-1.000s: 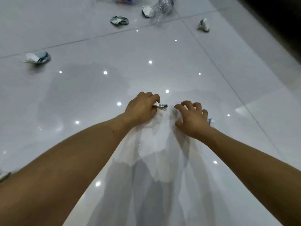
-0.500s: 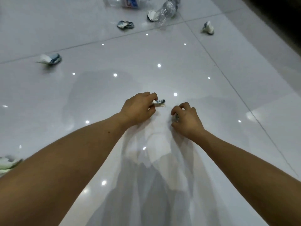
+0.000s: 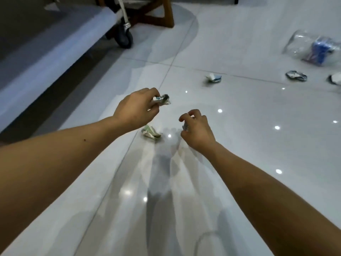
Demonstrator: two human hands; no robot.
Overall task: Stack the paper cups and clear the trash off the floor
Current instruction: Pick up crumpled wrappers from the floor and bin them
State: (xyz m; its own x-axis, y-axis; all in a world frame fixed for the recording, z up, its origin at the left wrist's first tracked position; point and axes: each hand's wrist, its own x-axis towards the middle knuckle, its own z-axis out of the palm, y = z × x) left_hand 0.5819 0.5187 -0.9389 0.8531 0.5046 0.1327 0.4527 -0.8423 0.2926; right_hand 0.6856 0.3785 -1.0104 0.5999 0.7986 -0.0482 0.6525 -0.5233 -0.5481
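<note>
Floor (image 3: 239, 145): smooth tile, high gloss, mirror reflections. Paper scrap (image 3: 163, 100), frame centre: crumpled, matt. Bag (image 3: 166, 182), lower centre: thin translucent plastic film. Bottle (image 3: 302, 47), upper right: clear crushed plastic. Furniture legs (image 3: 167, 13), top: wood.

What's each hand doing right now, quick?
Left hand: closed, pinching a crumpled paper scrap.
Right hand: closed, apparently gripping the top edge of the clear plastic bag.

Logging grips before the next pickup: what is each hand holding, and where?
Left hand pinches a crumpled paper scrap by its near edge. Right hand seems to grip the clear plastic bag at its top edge.
</note>
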